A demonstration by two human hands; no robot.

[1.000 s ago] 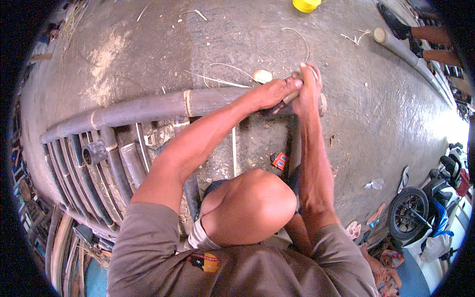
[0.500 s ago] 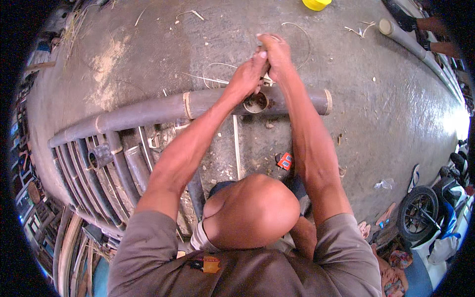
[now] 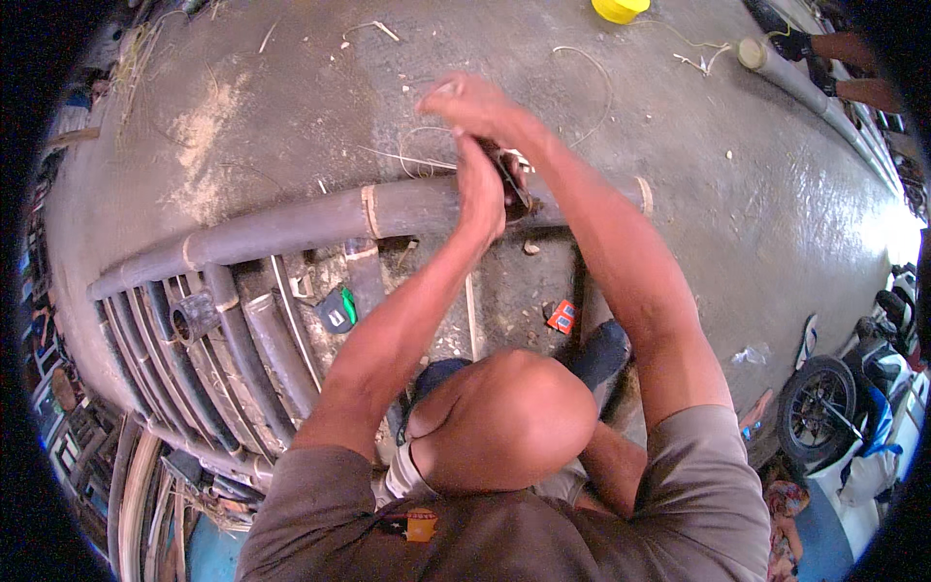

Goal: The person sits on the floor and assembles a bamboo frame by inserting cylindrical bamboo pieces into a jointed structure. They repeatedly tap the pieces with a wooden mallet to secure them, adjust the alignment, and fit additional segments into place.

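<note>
A thick dark bamboo pole (image 3: 301, 223) lies across the floor ahead of me, with pale rings at its joints. My left hand (image 3: 480, 194) is closed around a dark, narrow piece (image 3: 512, 175), whose lower end reaches the hole in the pole's upper side; its exact kind is hard to make out. Above it, my right hand (image 3: 472, 105) crosses over to the left, smeared by motion, so its fingers are unclear. Thinner bamboo poles (image 3: 247, 354) join the thick one on the near side, forming a frame.
A dark tape measure with green (image 3: 337, 310) and a red packet (image 3: 560, 316) lie nearby. Thin strips (image 3: 592, 58) curl on the floor beyond. At far right, another person's gloved hands (image 3: 793, 45) are by a long pole (image 3: 824, 102). A wheel (image 3: 819, 412) stands at right; a yellow container (image 3: 621, 10) at top.
My right hand has come away from beside my left and swung up and leftward over it. My left hand has dropped toward the hole. The tape measure has come into view.
</note>
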